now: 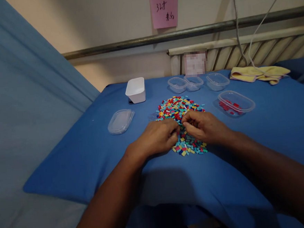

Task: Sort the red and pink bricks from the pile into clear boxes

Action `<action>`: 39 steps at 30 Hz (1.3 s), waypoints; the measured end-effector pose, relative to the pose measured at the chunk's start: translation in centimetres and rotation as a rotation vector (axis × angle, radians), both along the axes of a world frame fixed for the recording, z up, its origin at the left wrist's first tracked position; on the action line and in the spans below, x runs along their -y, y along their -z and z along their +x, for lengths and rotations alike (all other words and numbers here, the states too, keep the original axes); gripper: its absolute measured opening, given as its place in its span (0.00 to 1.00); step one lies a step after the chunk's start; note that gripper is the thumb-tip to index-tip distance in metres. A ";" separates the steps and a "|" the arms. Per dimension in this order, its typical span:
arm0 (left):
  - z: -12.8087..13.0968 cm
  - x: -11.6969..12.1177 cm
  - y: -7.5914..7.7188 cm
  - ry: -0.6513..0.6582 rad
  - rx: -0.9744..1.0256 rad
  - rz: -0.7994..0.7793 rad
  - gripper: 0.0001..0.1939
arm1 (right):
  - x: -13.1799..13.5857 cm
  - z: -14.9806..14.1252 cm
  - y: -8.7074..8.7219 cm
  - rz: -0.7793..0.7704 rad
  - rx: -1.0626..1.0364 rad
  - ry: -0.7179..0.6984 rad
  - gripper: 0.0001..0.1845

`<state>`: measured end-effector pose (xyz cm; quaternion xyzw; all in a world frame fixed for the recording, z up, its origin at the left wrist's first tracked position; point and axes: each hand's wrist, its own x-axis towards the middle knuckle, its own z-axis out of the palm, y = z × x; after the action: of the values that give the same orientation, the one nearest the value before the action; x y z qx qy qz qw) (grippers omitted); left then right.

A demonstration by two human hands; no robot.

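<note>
A heap of small multicoloured toy bricks (pixel 176 105) lies in the middle of the blue-covered table, spreading toward me. Over its near half are both my hands, close together. My left hand (pixel 163 134) has its fingers curled at the heap's left side; whatever they hold is hidden. From the right, my right hand (pixel 205 126) reaches in with thumb and forefinger nearly pinched, and I cannot make out what is between them. To the right of the heap, a clear plastic tub (pixel 247 104) contains several red bricks (pixel 229 106).
Three clear tubs, left (pixel 177 85), middle (pixel 193 83) and right (pixel 217 82), line the back beside a yellow cloth (pixel 258 74). A white container (pixel 136 90) and stacked clear lids (pixel 120 121) are at left. Behind are a radiator (pixel 267 48) and wall pipe (pixel 136 42); a blue curtain (pixel 30 84) hangs left.
</note>
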<state>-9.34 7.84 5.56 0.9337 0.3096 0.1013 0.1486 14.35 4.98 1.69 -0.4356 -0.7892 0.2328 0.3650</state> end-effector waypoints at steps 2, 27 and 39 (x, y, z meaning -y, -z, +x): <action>0.1 -0.5 0.3 -0.047 0.191 -0.046 0.08 | 0.1 -0.4 0.3 -0.065 -0.132 0.000 0.06; 1.2 -2.0 1.7 -0.447 0.768 -0.344 0.17 | -0.1 8.2 -4.8 0.194 0.178 0.483 0.10; -4.1 -4.3 -0.2 -0.276 0.200 -0.539 0.15 | -1.9 17.1 -1.7 -0.113 0.669 0.627 0.36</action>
<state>-13.48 12.15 5.72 0.7952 0.4329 0.1262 0.4054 31.42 6.92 3.43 -0.7236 -0.6799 0.0002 0.1186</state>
